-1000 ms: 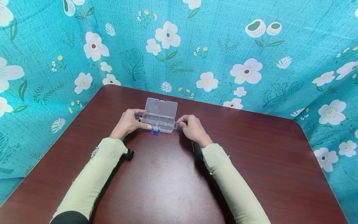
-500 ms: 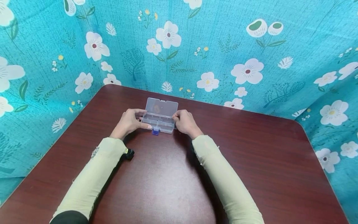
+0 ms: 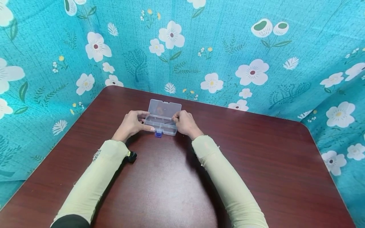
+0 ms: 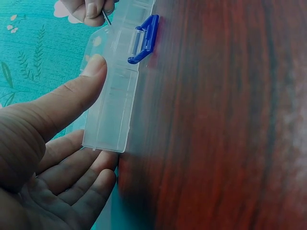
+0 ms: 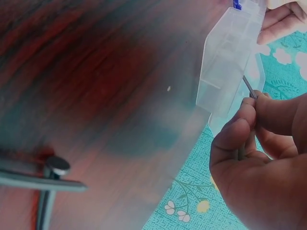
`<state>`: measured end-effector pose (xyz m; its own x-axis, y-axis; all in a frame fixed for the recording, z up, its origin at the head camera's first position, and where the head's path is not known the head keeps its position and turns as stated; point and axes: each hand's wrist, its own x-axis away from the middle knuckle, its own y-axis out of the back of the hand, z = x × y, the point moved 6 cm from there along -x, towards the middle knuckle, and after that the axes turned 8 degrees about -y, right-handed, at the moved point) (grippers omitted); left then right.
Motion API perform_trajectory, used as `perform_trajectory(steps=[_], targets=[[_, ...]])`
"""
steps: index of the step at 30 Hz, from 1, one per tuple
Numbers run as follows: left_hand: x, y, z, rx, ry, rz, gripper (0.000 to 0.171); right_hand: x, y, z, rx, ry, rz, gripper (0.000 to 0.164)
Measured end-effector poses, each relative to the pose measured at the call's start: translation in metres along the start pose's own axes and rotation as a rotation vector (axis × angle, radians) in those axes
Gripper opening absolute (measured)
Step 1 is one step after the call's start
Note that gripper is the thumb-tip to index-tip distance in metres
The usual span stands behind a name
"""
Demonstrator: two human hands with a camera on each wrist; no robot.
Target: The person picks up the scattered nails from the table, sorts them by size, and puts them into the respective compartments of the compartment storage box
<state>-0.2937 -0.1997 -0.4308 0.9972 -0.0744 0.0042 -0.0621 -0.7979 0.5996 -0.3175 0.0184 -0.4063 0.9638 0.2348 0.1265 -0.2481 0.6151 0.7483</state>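
the right hand [image 3: 186,123] forms a tight pinch, thumb set against the curled index finger, on a slim, straight, grey metal rod [image 5: 248,86]. the rod slants from the fingertips over the right-hand part of a rectangular, clear plastic compartment box [image 4: 112,117]. whether its tip touches the compartment floor cannot be told; its other end is hidden by the hand.

the left hand [image 3: 131,125] holds the left end of the box, thumb laid over the near side, fingers loosely spread around the end.

recommended handling: apply light, even thumb pressure, since so thin-walled a box is likely to slide or tip. grip the rod firmly, as a smooth shaft may roll between the fingertips. guide it along its own length, clear of the dividers, and avoid levering against the raised lid.

the lid [image 3: 164,108] is a flat, translucent panel standing up along the rear edge. a glossy blue plastic latch [image 3: 158,134], shaped as a small frame, hangs unfastened at the front. the box sits on a dark red-brown, wood-grained table [image 3: 154,183] with a soft sheen. beyond hangs a turquoise, woven-looking cloth curtain [image 3: 216,38] printed with white flowers.
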Motion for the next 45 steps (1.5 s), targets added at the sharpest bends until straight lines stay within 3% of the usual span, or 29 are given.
perform_trajectory(steps=[22, 45], targets=[[0.002, 0.000, 0.001, 0.016, 0.003, 0.004, 0.081, 0.008, 0.008, -0.005, -0.041, 0.007, -0.007, 0.017], [0.002, 0.001, 0.000, 0.013, 0.003, -0.003, 0.080, 0.034, 0.023, -0.036, -0.024, 0.007, 0.047, 0.017]])
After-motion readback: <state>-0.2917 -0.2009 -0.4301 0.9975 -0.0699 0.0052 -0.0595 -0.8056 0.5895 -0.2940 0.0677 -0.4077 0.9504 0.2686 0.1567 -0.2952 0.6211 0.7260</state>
